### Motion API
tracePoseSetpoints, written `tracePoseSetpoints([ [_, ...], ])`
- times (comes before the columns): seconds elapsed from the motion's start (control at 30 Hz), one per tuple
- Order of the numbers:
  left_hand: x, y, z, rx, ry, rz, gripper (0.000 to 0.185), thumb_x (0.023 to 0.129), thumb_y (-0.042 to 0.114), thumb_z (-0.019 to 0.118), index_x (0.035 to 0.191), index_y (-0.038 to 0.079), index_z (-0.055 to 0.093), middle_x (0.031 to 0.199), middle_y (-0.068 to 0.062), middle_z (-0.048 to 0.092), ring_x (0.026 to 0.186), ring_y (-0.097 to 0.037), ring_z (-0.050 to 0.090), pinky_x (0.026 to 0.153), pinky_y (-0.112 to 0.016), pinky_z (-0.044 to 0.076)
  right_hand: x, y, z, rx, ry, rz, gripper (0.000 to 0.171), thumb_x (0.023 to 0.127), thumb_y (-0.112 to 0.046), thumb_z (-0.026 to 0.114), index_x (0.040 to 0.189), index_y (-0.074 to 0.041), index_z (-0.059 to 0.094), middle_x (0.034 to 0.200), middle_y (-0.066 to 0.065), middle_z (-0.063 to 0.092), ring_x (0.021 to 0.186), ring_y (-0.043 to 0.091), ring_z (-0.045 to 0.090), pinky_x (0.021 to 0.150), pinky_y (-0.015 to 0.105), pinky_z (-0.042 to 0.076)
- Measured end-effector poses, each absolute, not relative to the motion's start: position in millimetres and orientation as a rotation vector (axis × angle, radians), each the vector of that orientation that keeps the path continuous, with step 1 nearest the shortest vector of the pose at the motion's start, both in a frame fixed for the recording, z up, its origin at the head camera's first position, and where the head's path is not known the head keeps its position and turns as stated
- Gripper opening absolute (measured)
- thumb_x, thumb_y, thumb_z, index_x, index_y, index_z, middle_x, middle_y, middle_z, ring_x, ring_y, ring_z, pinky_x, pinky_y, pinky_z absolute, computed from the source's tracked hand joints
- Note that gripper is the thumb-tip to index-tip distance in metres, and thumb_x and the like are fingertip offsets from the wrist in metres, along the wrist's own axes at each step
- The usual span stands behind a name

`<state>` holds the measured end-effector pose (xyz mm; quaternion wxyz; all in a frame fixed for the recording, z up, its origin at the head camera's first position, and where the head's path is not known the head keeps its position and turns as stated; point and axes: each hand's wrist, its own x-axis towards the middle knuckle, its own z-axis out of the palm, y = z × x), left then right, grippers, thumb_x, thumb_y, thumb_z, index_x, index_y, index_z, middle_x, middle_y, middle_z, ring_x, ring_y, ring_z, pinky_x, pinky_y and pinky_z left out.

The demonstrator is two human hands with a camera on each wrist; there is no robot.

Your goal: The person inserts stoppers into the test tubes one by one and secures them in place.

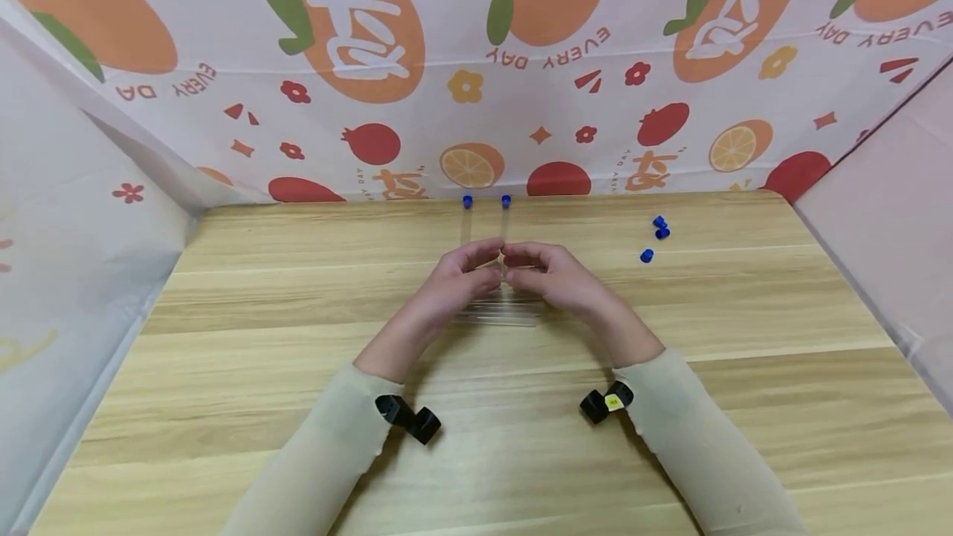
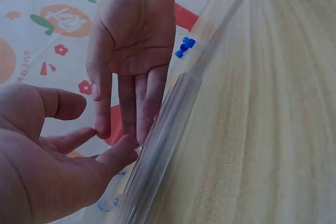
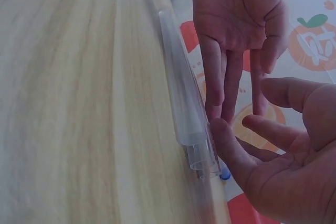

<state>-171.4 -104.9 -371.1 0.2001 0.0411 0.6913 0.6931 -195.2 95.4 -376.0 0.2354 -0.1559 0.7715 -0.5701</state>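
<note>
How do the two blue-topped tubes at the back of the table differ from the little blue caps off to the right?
The two capped tubes lie side by side at the table's far edge, behind the hands; the three loose blue caps sit to the right in an uneven cluster. The tubes' caps top clear, barely visible bodies; the loose caps sit on no tube. Both groups share the same bright blue, and neither the left hand nor the right hand touches them.

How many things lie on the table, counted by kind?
Blue caps: 5, two at the far edge, three at the right.
Clear tubes: several lie by the hands; the exact count cannot be told.
Total: 5 caps, plus the tubes.
</note>
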Motion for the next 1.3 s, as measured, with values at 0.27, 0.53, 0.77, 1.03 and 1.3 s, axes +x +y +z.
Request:
tracePoseSetpoints([
  [0.27,-173.5,-103.0,-371.1,0.11,1.925,1.938,0.052,0.1,0.007,0.054,0.15,0.006,0.041,0.153,-0.017,0.039,0.135,-0.032,0.048,0.11,-0.042,0.044,-196.7,98.8,-377.9,-0.415,2.079,-1.598,0.048,0.101,-0.014,0.059,0.146,-0.005,0.047,0.147,0.01,0.052,0.128,0.026,0.054,0.102,0.041,0.051],
  [0.53,-174.0,-103.3,-369.7,0.103,1.92,1.94,0.053,0.099,0.006,0.054,0.15,0.006,0.04,0.155,-0.018,0.037,0.136,-0.034,0.047,0.11,-0.044,0.044,-197.8,97.9,-378.5,-0.4,2.073,-1.593,0.049,0.102,-0.017,0.058,0.148,-0.007,0.046,0.149,0.007,0.05,0.128,0.024,0.053,0.101,0.04,0.051],
  [0.77,-175.2,-103.1,-370.1,0.088,1.926,1.935,0.052,0.099,0.006,0.054,0.15,0.009,0.042,0.155,-0.019,0.037,0.135,-0.033,0.048,0.109,-0.043,0.044,-200.6,99.1,-378.8,-0.39,2.087,-1.59,0.047,0.102,-0.016,0.058,0.147,-0.008,0.047,0.147,0.007,0.052,0.12,0.024,0.057,0.096,0.039,0.054],
  [1.03,-175.8,-100.4,-371.6,0.122,1.992,1.877,0.049,0.099,0.009,0.057,0.147,0.012,0.046,0.156,-0.015,0.037,0.143,-0.029,0.038,0.11,-0.044,0.043,-204.2,100.7,-379.0,-0.383,2.083,-1.545,0.047,0.102,-0.021,0.058,0.147,-0.013,0.048,0.147,0.004,0.052,0.114,0.024,0.055,0.083,0.034,0.053],
  [1.3,-176.5,-102.7,-371.2,0.129,2.018,1.889,0.053,0.098,0.009,0.058,0.148,0.01,0.044,0.156,-0.014,0.038,0.146,-0.029,0.033,0.11,-0.045,0.043,-204.9,98.9,-378.8,-0.397,2.068,-1.515,0.051,0.101,-0.026,0.06,0.149,-0.015,0.045,0.148,0.003,0.051,0.121,0.023,0.054,0.083,0.036,0.051],
])
